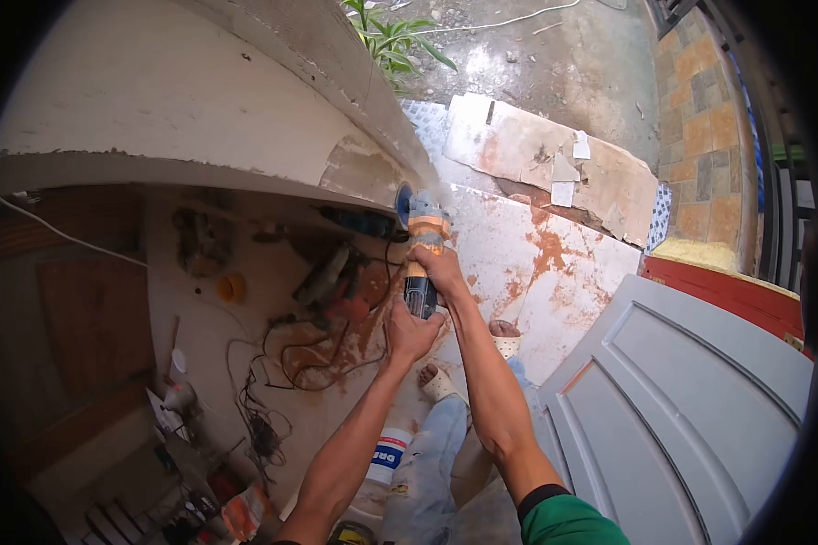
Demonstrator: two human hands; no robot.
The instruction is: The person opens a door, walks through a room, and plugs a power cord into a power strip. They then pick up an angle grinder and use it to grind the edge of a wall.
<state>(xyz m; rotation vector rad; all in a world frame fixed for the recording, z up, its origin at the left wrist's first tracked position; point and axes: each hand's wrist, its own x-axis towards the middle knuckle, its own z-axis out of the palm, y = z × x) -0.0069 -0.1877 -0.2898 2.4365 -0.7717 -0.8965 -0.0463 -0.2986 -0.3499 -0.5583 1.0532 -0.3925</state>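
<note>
An orange and black angle grinder (426, 238) is held out in front of me with both hands. My right hand (443, 271) wraps around its orange body near the head. At the rear, my left hand (411, 331) is closed around the black battery end. The blue-grey disc (404, 204) meets the lower edge of the pale plastered wall (245, 109), beside a rough bare patch (362, 168). A faint haze of dust hangs around the grinder's head.
Tangled cords (264, 427) and power tools (323, 277) lie on the floor to the left. A white bucket (387, 454) stands near my legs. The grey panelled door (673, 409) is at right; flattened cardboard (554, 173) lies ahead on the dusty tiles.
</note>
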